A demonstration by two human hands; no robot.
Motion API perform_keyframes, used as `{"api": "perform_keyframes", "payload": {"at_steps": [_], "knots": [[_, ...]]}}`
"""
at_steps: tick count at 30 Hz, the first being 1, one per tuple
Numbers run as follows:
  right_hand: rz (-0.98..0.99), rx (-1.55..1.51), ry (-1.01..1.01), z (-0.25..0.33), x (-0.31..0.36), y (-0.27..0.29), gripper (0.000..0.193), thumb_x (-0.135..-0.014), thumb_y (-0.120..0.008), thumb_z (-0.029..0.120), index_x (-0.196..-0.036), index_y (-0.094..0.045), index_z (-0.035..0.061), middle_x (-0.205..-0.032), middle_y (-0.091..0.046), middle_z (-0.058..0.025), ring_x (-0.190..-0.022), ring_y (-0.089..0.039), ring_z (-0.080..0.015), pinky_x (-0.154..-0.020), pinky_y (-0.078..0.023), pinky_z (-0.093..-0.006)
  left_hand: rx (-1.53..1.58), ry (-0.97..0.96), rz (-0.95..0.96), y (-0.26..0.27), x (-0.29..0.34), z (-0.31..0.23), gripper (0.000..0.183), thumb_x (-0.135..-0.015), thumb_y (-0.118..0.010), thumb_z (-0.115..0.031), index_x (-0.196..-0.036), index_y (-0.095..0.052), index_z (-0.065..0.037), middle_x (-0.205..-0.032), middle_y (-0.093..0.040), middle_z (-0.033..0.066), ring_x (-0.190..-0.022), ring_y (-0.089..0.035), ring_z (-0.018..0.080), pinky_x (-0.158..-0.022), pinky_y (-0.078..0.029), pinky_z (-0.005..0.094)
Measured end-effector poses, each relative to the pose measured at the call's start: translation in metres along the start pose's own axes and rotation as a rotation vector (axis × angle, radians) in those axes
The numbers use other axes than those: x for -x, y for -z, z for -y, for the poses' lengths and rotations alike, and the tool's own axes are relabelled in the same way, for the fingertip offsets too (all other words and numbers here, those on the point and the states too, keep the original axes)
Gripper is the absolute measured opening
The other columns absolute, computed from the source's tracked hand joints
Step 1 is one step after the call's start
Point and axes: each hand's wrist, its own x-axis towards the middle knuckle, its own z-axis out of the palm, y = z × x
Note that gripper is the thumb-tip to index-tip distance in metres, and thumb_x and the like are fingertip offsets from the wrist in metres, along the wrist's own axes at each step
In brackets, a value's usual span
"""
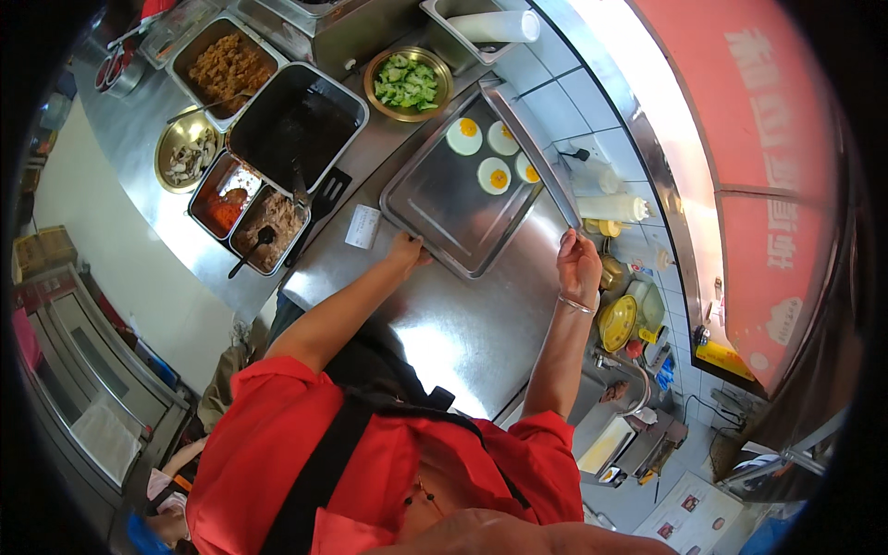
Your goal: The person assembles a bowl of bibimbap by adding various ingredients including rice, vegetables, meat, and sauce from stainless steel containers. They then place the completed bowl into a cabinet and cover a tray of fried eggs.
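Right hand (580, 268) grips tilted steel lid (541, 162); left hand (407, 253) at tray (435, 190) edge — grip unclear. 4 eggs (494, 176) inside; white slip (363, 227) beside; red panel (782, 102), pale lettering (754, 69).

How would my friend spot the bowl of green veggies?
On the steel counter, find the flat tray holding eggs. Beyond its upper-left edge sits a round golden bowl. Unlike the other golden bowl, with pale pieces, this one is heaped with chopped green pieces.
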Motion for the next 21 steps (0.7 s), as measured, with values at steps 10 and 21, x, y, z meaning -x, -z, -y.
{"api": "perform_keyframes", "payload": {"at_steps": [10,21], "knots": [[0.071,-0.198,-0.045,0.014,0.01,-0.006,0.015,-0.088,-0.043,-0.002,-0.094,-0.049,-0.0137,-0.088,-0.057,-0.0173,-0.08,-0.059,-0.0232,-0.074,-0.056,-0.0256,0.078,0.173,0.006,0.004,0.008,0.024,0.022,-0.093,-0.045,-0.012,-0.113,-0.047,-0.002,-0.102,-0.056,0.0094,-0.082,-0.06,0.0218,-0.073,-0.057,0.0372],[0.075,-0.309,-0.092,0.025,0.027,0.006,0.028,-0.089,-0.036,0.0,-0.109,-0.043,-0.0189,-0.09,-0.058,-0.0171,-0.079,-0.06,-0.021,-0.067,-0.055,-0.0235,-1.309,-1.164,-0.432,0.016,0.038,-0.061,0.029,-0.078,-0.061,-0.008,-0.103,-0.05,0.003,-0.089,-0.059,0.0209,-0.079,-0.061,0.0387,-0.068,-0.05,0.0439]]}}
